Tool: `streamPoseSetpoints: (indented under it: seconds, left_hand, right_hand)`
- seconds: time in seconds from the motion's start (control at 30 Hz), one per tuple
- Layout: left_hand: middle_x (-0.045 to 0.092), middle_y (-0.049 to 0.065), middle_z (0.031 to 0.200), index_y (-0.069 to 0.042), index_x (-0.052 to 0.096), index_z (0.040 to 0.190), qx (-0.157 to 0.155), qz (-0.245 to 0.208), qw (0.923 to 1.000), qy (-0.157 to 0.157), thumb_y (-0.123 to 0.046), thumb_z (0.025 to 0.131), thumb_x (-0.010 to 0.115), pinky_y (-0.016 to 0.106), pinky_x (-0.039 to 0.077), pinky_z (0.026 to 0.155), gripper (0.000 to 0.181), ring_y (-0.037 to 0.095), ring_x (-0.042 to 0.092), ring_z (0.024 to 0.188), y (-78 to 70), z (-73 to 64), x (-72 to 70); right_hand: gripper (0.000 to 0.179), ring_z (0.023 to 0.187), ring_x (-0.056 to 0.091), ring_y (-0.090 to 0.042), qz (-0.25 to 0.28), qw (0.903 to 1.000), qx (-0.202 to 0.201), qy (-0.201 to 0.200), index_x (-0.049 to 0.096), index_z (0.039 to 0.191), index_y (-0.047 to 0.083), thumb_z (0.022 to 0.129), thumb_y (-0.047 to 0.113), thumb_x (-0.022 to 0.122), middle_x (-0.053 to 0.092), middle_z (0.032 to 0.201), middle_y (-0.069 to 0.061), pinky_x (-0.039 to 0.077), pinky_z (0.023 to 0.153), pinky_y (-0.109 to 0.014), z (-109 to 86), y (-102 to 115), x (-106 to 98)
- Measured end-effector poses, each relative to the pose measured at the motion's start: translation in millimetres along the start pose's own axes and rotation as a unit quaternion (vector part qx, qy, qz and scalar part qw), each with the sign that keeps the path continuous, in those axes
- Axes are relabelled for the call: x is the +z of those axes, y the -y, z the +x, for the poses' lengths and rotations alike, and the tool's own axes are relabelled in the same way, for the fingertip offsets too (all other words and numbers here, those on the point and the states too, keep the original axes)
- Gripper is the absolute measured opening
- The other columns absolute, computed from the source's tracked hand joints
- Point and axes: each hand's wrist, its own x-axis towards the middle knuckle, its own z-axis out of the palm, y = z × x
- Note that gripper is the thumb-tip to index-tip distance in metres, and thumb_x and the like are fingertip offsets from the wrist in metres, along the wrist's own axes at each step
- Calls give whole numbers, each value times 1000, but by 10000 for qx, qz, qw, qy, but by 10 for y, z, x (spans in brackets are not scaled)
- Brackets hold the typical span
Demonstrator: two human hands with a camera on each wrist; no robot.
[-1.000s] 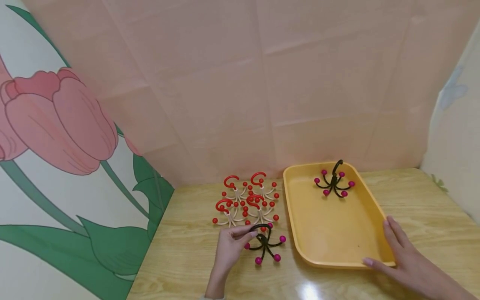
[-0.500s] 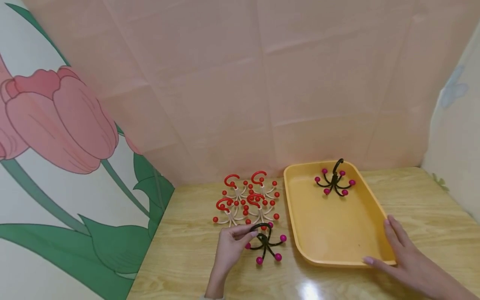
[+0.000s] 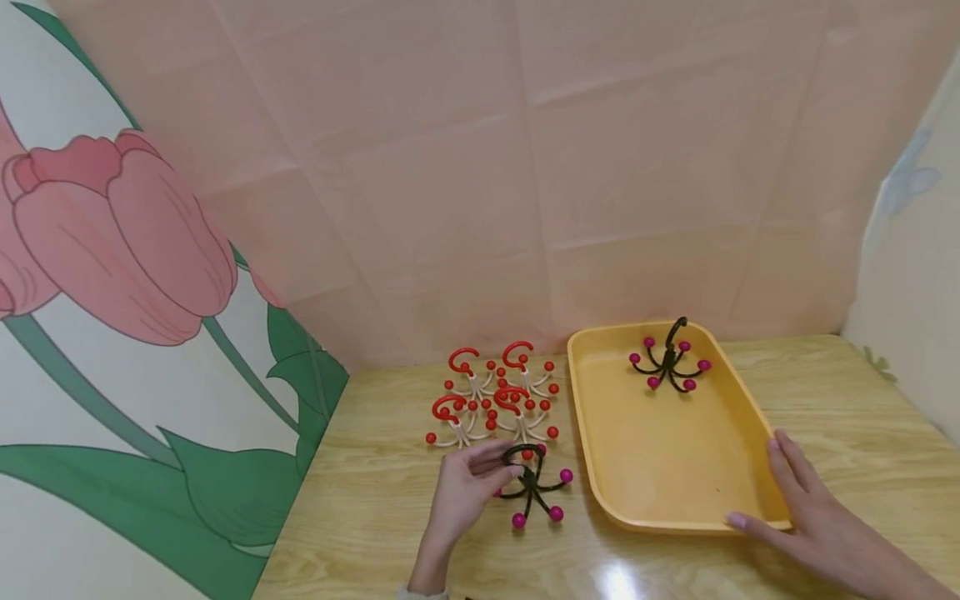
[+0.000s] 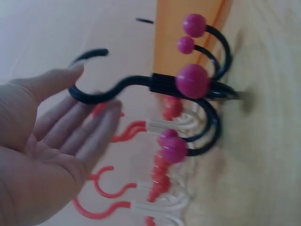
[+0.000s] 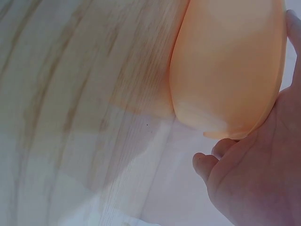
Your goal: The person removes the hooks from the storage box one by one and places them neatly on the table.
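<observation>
A black hanging hook [image 3: 529,482] with several curved arms tipped in magenta balls stands on its arms on the table. My left hand [image 3: 467,487] is at its curved top. In the left wrist view, the thumb touches the curve while the straight fingers [image 4: 101,134] spread behind it. My right hand [image 3: 821,517] holds the near right corner of a yellow tray [image 3: 686,528], thumb on the near rim and fingers along the right side. A second black hook [image 3: 669,360] with magenta balls stands inside the tray, toward its far end.
Several white hooks with red tops and red balls stand grouped left of the tray, among them a near one [image 3: 521,421] just behind the black hook. A pink sheet [image 3: 450,183] hangs behind the wooden table [image 3: 360,500]. A tulip-patterned wall [image 3: 120,250] borders the left.
The left fingers have loosened and parted from their pinch on the black hook's curved top. The hook stays in place. The right hand and tray have not visibly moved.
</observation>
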Motion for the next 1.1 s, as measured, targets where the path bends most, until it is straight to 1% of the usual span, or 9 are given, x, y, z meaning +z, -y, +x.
streamPoseSetpoints:
  seconds: [0.1, 0.17, 0.23, 0.37, 0.5, 0.67, 0.87, 1.03, 1.1]
  left_hand:
    - [74, 3, 135, -18, 71, 135, 248, 296, 9992, 94, -28, 87, 88, 42, 57, 107, 53, 27, 69, 128, -113, -16, 12]
    - [72, -4, 137, -27, 69, 136, 437, 586, 9973, 107, -32, 86, 89, 43, 56, 109, 54, 24, 66, 131, -223, -12, 32]
    - [70, -7, 138, -31, 68, 137, 685, 818, 9942, 121, -35, 86, 89, 42, 56, 109, 55, 22, 66, 130, -342, -1, 56]
    - [71, -6, 137, -27, 68, 137, 1202, 1071, 9868, 182, -35, 87, 87, 36, 58, 106, 54, 21, 69, 126, -557, 39, 129]
    - [72, -4, 135, -25, 71, 134, 1436, 1234, 9817, 218, -34, 90, 85, 28, 58, 101, 47, 19, 71, 122, -751, 95, 235]
    - [72, -2, 133, -20, 72, 132, 1822, 1295, 9743, 272, -31, 92, 84, 26, 59, 99, 44, 16, 70, 121, -968, 218, 416]
    - [73, -1, 133, -20, 72, 132, 1881, 1161, 9745, 394, -32, 92, 84, 25, 59, 97, 43, 11, 69, 119, -1152, 409, 697]
    - [74, 2, 129, -15, 73, 131, 2046, 1164, 9712, 359, -31, 94, 82, 22, 59, 96, 41, 8, 70, 117, -1179, 623, 970]
    - [75, 1, 128, -16, 73, 130, 1914, 1187, 9737, 349, -33, 94, 81, 19, 58, 95, 40, 6, 70, 116, -1167, 718, 1075]
  right_hand:
    - [123, 139, 18, -77, -17, 10000, -24, -61, -17, 164, 2, 96, 47, 74, -29, 172, -21, 32, 94, -87, -7, 8, 7]
    - [122, 140, 18, -77, 21, 9999, -63, -119, -16, 164, 2, 96, 46, 75, -28, 172, -20, 31, 95, -88, -10, 9, 6]
    - [122, 140, 18, -77, 33, 9998, -100, -167, -15, 165, 2, 95, 45, 76, -28, 173, -19, 29, 96, -88, -14, 7, 10]
    - [122, 142, 16, -76, 119, 9996, -161, -202, -14, 165, 2, 95, 43, 77, -26, 174, -18, 27, 97, -88, -24, -3, 21]
    - [123, 138, 23, -77, 0, 9997, -139, -203, -13, 165, 2, 94, 45, 78, -26, 174, -19, 32, 95, -87, -26, -7, 24]
    - [123, 134, 25, -79, -157, 9999, -27, -22, -15, 164, -1, 96, 48, 75, -27, 172, -24, 34, 93, -87, -5, -9, -2]
    - [122, 136, 22, -79, -63, 10000, -39, -54, -15, 164, 0, 96, 46, 75, -27, 172, -23, 33, 93, -87, -17, -8, -6]
    - [122, 134, 25, -79, -65, 10000, -64, -29, -15, 164, -1, 96, 46, 75, -27, 172, -23, 34, 92, -88, -11, -2, -5]
    - [122, 134, 26, -79, -87, 9999, -60, -37, -15, 164, -1, 96, 46, 75, -27, 172, -24, 34, 92, -87, -11, 6, -5]
